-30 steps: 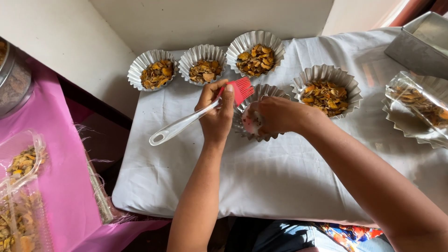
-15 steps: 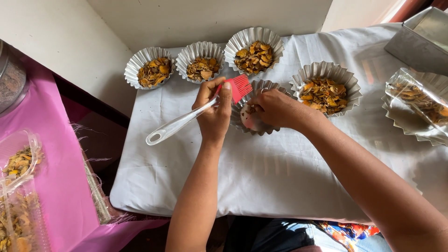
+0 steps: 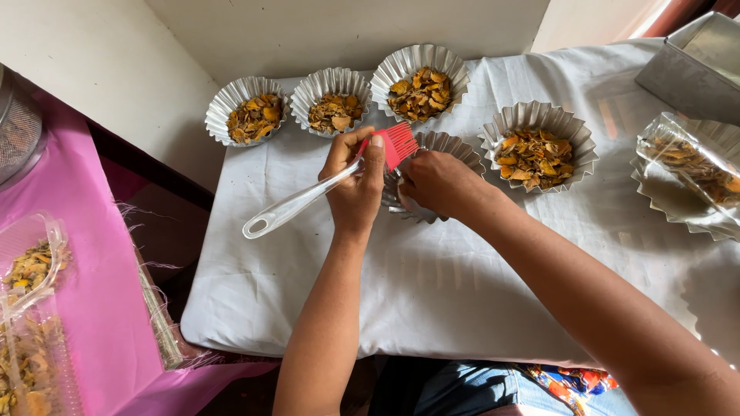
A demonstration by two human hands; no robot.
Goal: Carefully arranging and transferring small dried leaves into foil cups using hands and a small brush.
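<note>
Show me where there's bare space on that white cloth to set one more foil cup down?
The widest bare patch of white cloth lies near the front edge, below both arms. Another lies left of the left hand, under the brush handle. The back is crowded: filled fluted foil cups stand close together, and the right hand covers an empty one.

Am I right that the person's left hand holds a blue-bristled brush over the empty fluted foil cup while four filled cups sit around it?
Not quite: the head view shows the brush in the left hand has red bristles, not blue. The empty fluted foil cup and four filled cups are as you say.
</note>
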